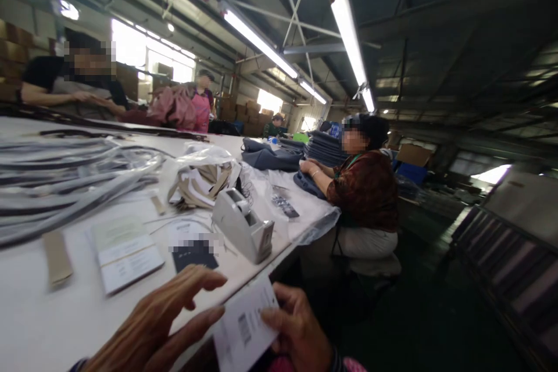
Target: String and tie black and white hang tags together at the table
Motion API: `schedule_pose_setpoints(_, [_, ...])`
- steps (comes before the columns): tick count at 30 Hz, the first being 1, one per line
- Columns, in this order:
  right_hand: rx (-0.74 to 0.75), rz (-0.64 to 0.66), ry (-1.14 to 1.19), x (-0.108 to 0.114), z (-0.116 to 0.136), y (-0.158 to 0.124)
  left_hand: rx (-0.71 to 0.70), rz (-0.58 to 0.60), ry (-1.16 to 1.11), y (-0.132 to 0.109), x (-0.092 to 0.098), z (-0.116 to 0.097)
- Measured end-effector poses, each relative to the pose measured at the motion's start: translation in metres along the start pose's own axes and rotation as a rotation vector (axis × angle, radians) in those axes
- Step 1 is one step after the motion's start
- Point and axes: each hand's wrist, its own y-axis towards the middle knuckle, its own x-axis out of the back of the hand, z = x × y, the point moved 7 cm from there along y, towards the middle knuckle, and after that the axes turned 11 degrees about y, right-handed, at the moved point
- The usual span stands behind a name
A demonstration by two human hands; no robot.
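Note:
A white printed tag with a barcode (235, 340) is pinched between the thumb and fingers of my right hand (300, 325) at the table's near edge. My left hand (161, 317) hovers just left of it, fingers stretched out and apart, its thumb close to the tag's left edge. Just beyond my left hand lies a dark card (196, 256). A stack of white cards with a rubber band (128, 264) sits farther left. Behind the dark card stands a grey tape dispenser (244, 226).
Plastic-wrapped grey strips (78, 186) cover the table's left side. A plastic bag of beige and white strips (204, 183) lies mid-table, near a tan strip (56, 258). At right a person (366, 186) sits by stacked dark items (325, 148). Another person (74, 87) works across the table.

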Motion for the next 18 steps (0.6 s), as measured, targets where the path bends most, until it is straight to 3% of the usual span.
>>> schedule_pose_setpoints(2, [-0.017, -0.087, 0.09, -0.007, 0.004, 0.011, 0.075, 0.19, -0.086, -0.004, 0.009, -0.017])
schedule_pose_setpoints(4, [-0.02, -0.103, 0.133, -0.025, 0.01, 0.025, 0.153, 0.273, -0.192, -0.003, 0.02, -0.021])
schedule_pose_setpoints(7, [-0.001, -0.041, 0.154, -0.06, 0.019, 0.043, 0.26, 0.304, -0.333, -0.008, 0.031, -0.007])
schedule_pose_setpoints(10, [0.061, -0.002, 0.143, -0.089, 0.021, 0.055, 0.245, 0.234, -0.311, -0.02, 0.04, 0.013])
schedule_pose_setpoints(15, [0.127, -0.05, 0.054, -0.107, 0.015, 0.06, 0.172, 0.13, -0.175, -0.042, 0.041, 0.027])
schedule_pose_setpoints(18, [0.139, -0.002, 0.046, -0.115, 0.012, 0.061, 0.257, -0.077, -0.185, -0.057, 0.047, 0.036])
